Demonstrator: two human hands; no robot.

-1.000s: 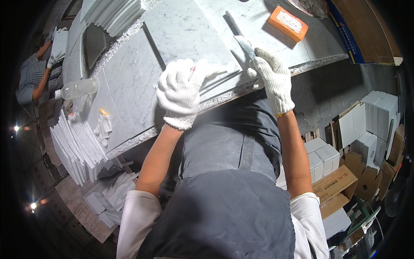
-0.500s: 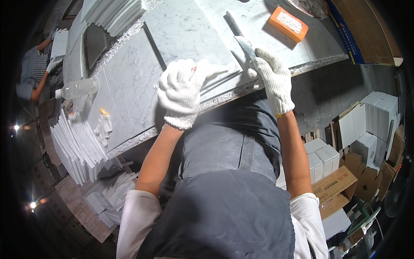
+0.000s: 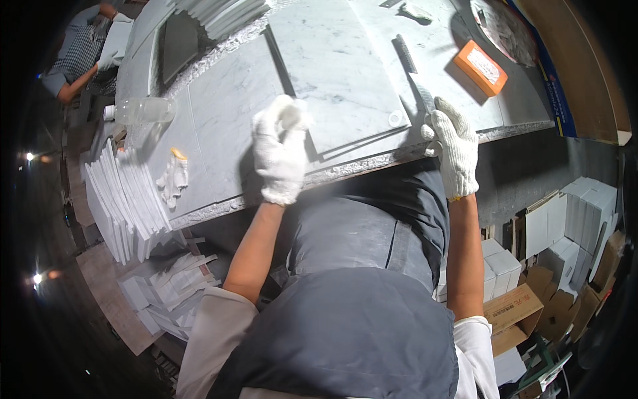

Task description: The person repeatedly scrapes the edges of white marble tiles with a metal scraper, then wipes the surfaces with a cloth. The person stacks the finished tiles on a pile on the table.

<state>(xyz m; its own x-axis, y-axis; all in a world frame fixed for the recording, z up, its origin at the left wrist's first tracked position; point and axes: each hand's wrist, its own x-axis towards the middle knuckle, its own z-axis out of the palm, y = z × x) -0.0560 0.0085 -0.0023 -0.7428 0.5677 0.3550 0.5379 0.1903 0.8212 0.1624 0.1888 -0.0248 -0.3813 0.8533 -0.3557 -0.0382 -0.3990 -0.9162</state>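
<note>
Marble covers the workbench (image 3: 219,120) before me; a white marble slab (image 3: 339,80) lies on it, its near edge just above both gloved hands; my left hand (image 3: 280,156) rests curled on that edge at the slab's near-left corner, whether it grips anything I cannot tell; my right hand (image 3: 455,149), fingers closed, holds a long grey file (image 3: 413,73) at the slab's right side, its long axis running away from me; an orange block (image 3: 480,66) sits right of the slab.

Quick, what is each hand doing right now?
Left hand: fingers curled, resting on the marble slab.
Right hand: gripping the file.
</note>
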